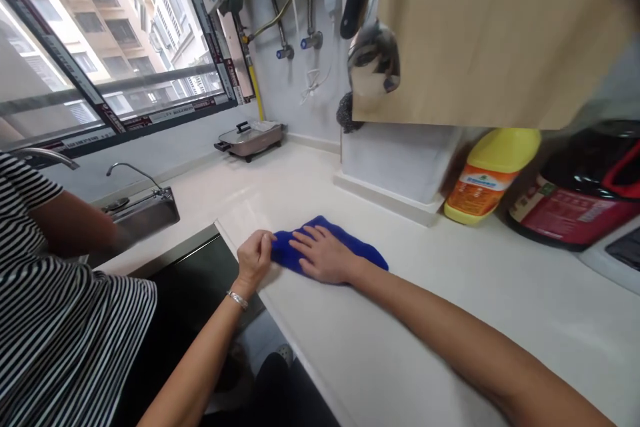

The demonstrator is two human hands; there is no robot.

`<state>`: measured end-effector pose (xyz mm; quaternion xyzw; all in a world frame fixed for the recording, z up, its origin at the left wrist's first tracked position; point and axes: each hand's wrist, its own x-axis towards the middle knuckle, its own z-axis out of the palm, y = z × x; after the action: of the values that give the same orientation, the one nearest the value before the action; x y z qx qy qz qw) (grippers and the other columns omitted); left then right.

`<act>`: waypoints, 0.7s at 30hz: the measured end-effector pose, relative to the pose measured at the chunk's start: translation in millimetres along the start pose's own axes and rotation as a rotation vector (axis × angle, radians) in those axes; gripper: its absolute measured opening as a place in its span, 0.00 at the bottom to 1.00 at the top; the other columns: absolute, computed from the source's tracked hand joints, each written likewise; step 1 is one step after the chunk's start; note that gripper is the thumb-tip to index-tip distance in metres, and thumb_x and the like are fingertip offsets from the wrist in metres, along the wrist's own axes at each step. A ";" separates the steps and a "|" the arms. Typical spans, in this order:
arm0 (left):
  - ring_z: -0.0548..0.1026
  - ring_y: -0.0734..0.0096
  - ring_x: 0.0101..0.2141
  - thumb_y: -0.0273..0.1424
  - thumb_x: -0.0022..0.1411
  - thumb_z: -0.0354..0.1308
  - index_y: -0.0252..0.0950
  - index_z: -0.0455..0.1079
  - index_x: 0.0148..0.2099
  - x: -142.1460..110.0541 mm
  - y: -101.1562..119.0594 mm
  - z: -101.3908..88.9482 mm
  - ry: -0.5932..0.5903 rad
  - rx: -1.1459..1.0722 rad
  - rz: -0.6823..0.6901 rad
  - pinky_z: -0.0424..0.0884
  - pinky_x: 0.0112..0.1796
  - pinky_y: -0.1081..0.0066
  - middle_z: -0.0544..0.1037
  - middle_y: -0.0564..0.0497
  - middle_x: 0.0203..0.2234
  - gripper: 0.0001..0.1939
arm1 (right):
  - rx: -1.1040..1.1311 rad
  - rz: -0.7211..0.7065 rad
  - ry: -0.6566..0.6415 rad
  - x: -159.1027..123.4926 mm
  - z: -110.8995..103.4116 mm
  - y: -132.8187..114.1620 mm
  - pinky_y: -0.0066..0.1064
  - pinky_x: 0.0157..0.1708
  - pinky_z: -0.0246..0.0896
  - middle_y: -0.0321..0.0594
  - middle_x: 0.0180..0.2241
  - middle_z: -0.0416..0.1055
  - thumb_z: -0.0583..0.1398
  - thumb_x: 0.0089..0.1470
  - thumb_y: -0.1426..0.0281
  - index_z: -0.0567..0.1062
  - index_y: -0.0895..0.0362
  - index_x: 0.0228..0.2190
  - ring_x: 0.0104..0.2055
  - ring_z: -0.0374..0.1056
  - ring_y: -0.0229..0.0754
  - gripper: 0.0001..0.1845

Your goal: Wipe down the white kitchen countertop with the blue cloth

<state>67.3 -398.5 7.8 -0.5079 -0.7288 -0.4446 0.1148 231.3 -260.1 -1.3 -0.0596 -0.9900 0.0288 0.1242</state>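
I see the left hand (255, 257) gripping the cloth (286, 253) at its nine-o'clock end, the right hand (323, 255) flat atop it, fingers spread. The cloth lies on the counter (350, 340), jug (483, 180) at two o'clock.

Left hand (255, 257): curled into a fist
Right hand (325, 255): palm down, fingers (303, 239) spread
Left forearm (200, 357): bare, stretched forward
Right forearm (440, 327): bare, angled leftward

Bright daylight, window (125, 33) | soft glare, counter (285, 180) | board (500, 33) blurred | edges stretched | top-right corner dark
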 end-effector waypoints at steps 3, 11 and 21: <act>0.75 0.69 0.30 0.41 0.72 0.44 0.38 0.73 0.36 -1.3 25.4 5.7 -0.146 -0.069 0.076 0.68 0.36 0.70 0.78 0.50 0.28 0.20 | 0.045 -0.014 0.077 -14.3 2.0 -6.1 0.54 0.68 0.42 0.47 0.67 0.59 0.52 0.66 0.60 0.65 0.59 0.64 0.69 0.50 0.59 0.30; 0.78 0.65 0.39 0.37 0.72 0.45 0.40 0.74 0.47 1.9 91.6 48.9 -0.349 -0.091 -0.033 0.73 0.45 0.65 0.81 0.49 0.38 0.16 | -0.044 -0.175 0.312 -99.2 -10.0 -37.1 0.42 0.39 0.64 0.48 0.33 0.73 0.54 0.58 0.75 0.75 0.61 0.33 0.37 0.67 0.48 0.09; 0.49 0.26 0.67 0.56 0.65 0.49 0.40 0.58 0.71 -34.6 122.0 84.7 -0.656 0.435 0.133 0.48 0.63 0.33 0.51 0.34 0.70 0.39 | 0.234 -0.129 0.365 -164.0 -11.8 -71.9 0.40 0.52 0.65 0.49 0.45 0.74 0.56 0.50 0.79 0.74 0.61 0.40 0.48 0.68 0.48 0.14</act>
<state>210.0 -345.0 2.2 -0.6330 -0.7694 -0.0856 0.0092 384.0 -351.4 -24.5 0.0144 -0.9428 0.1242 0.3090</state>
